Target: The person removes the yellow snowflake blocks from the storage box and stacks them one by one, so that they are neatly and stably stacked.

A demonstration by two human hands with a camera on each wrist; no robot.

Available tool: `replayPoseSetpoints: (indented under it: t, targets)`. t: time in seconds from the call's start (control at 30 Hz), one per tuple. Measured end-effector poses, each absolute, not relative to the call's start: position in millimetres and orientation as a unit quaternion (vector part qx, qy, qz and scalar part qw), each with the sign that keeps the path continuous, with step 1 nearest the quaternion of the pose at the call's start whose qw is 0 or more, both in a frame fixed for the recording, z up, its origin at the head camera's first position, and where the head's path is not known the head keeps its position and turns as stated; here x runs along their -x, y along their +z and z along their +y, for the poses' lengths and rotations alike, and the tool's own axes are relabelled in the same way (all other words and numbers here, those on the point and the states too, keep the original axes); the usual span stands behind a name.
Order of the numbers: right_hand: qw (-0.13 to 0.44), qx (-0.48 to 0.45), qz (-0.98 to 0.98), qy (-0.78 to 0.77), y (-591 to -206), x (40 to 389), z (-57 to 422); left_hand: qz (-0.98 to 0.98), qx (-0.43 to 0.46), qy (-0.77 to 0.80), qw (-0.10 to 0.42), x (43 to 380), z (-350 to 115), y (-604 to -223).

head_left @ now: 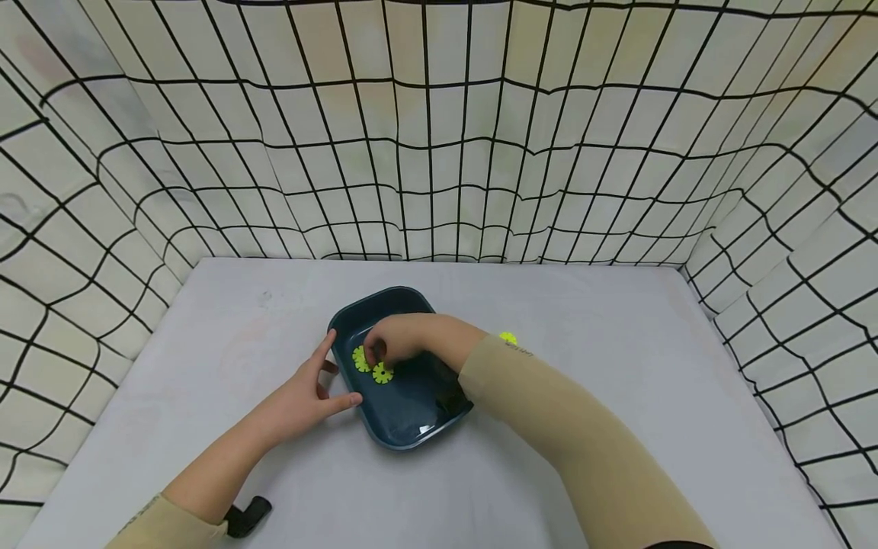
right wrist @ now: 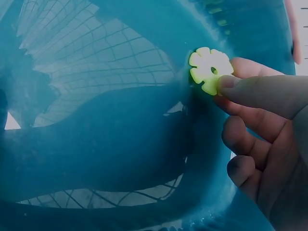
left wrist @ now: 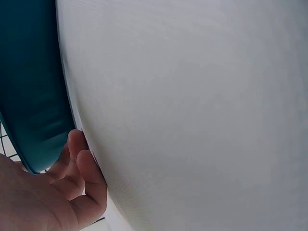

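A dark teal tray (head_left: 411,415) stands on the white table. My left hand (head_left: 302,400) rests at its left side, thumb and index finger spread and touching the rim; in the left wrist view its other fingers bend loosely beside the tray wall. Over the tray, my right hand (head_left: 398,337) pinches a yellow-green flower-shaped disc (right wrist: 204,65) between thumb and index finger. A second such disc (head_left: 360,360) lies in the tray near the left wall, partly hidden by the right fingers. Another yellow-green disc (head_left: 507,337) sits on the table, partly covered by the right sleeve.
White walls with a black net (head_left: 446,145) border the back and sides of the white table (head_left: 274,305). A black object (head_left: 248,517) shows beside the left sleeve, near the front edge. The tray's glossy floor reflects the net.
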State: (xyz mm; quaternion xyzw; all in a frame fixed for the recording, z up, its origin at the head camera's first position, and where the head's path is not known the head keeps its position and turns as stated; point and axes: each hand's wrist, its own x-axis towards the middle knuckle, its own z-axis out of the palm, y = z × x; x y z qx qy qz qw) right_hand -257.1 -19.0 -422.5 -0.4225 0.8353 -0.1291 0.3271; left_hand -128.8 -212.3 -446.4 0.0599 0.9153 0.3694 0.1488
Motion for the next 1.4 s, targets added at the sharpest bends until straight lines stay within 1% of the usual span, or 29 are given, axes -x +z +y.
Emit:
replayPoseSetpoints:
  t: [0.4,0.8,1.17,1.4]
  targets:
    - [0.331,0.432,0.826,-0.149,-407,264,-9,0.913,-0.064,0.374,0.148,129,-212,-446]
    - [0.342,0.408,0.826,-0.183,-388,275,8,0.911,-0.063,0.378,0.153,129,-212,-444]
    - [0.333,0.405,0.825,-0.210,-366,287,35,0.914,-0.059,0.371,0.150,131,-212,-448]
    - [0.325,0.371,0.839,-0.229,-355,295,63,0.915,-0.056,0.373,0.147,130,-212,-448]
